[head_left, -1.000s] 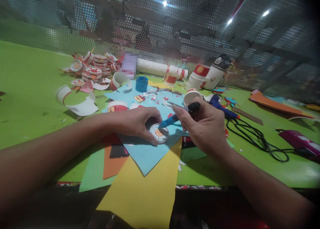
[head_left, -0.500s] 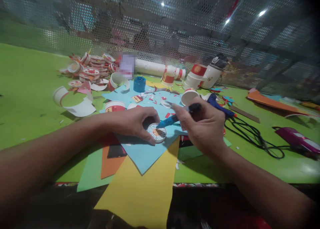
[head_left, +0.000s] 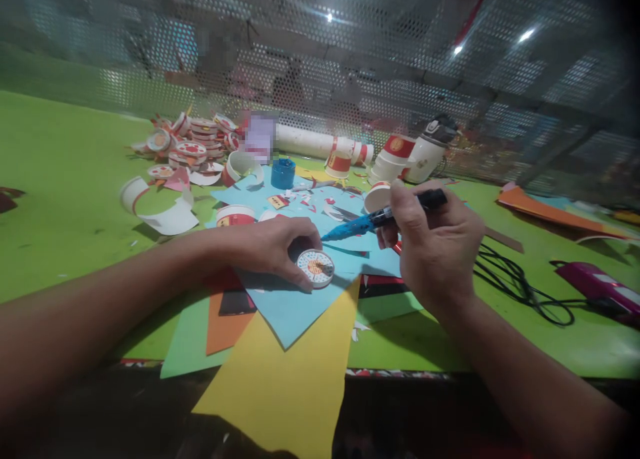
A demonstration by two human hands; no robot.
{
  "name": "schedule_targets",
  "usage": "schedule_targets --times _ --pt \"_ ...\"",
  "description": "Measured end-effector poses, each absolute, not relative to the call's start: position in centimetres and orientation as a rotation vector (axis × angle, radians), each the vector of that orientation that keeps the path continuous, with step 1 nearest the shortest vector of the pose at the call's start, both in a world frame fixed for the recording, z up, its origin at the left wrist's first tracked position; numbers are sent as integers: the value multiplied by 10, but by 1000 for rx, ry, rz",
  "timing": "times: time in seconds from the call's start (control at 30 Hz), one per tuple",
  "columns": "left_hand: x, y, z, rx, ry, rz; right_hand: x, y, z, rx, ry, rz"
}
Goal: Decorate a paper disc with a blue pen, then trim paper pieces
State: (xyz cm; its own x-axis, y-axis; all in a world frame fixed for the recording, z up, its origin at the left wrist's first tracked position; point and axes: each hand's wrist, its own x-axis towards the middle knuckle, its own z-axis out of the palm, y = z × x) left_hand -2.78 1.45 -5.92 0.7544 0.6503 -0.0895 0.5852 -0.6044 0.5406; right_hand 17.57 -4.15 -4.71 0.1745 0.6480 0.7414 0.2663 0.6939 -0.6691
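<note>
Work piece: one round white disc (head_left: 315, 268), lying on light-blue paper (head_left: 286, 329) at the centre of the frame.
Left hand (head_left: 270, 249): thumb and forefinger curved around the disc's left side, pinching it near its lower-left and upper edges; remaining fingers mostly hidden.
Right hand (head_left: 440, 245): fingers closed together on a blue marker (head_left: 353, 227), right of centre.
Marker tip: appears clear of the disc's face, just beyond its upper edge, near the left forefinger; contact with that finger cannot be determined.
Marking done: orange motif at the disc's middle, small blue dots on the pale band around it.
Marking left: dotting judged well advanced; whether the band is complete cannot be confirmed. A dark patch on the right side may be shadow or ink.
Other discs: a pile (head_left: 195, 145) in the upper left of the frame, several bearing red marks; their completion cannot be judged.
Nearby stock: a blue pot (head_left: 283, 173) above centre, paper scraps (head_left: 300, 195) below it.
</note>
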Motion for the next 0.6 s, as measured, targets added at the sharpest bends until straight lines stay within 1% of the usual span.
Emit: schedule_targets --times 0.6 --pt "-29 10 -53 2397 834 130 180 -38 -49 -915 -1376 547"
